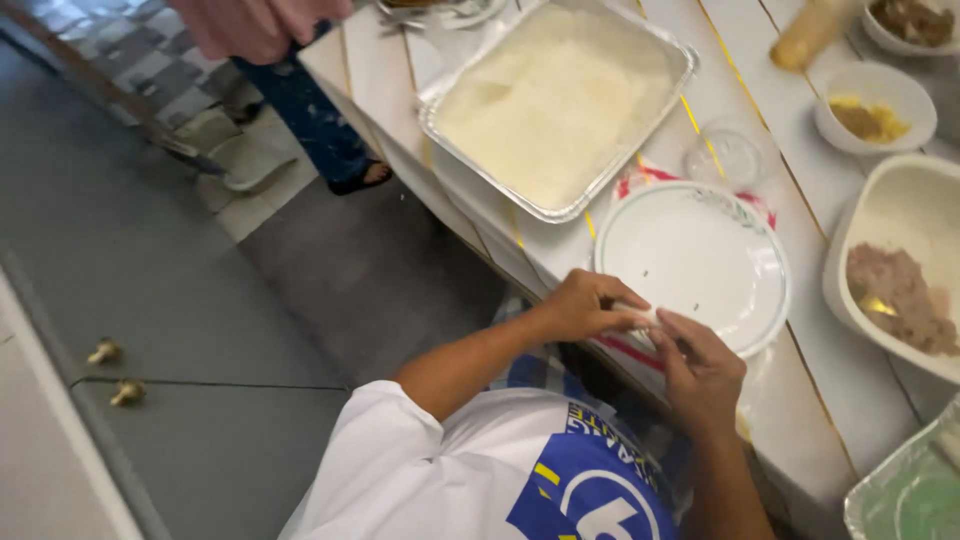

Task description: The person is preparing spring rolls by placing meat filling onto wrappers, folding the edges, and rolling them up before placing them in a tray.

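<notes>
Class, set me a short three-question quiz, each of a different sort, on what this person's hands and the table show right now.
1. True or false: both hands meet at the near rim of the white plate.
2. Multiple choice: the foil tray beyond the plate holds (A) green leaves, (B) a pale white mass, (C) nothing.
3. Fill in: the large cream bowl to the right of the plate holds a ____ minced filling.

Key
1. True: the left hand and right hand pinch a small white piece there; what it is cannot be told.
2. B.
3. Pinkish-brown.
</notes>
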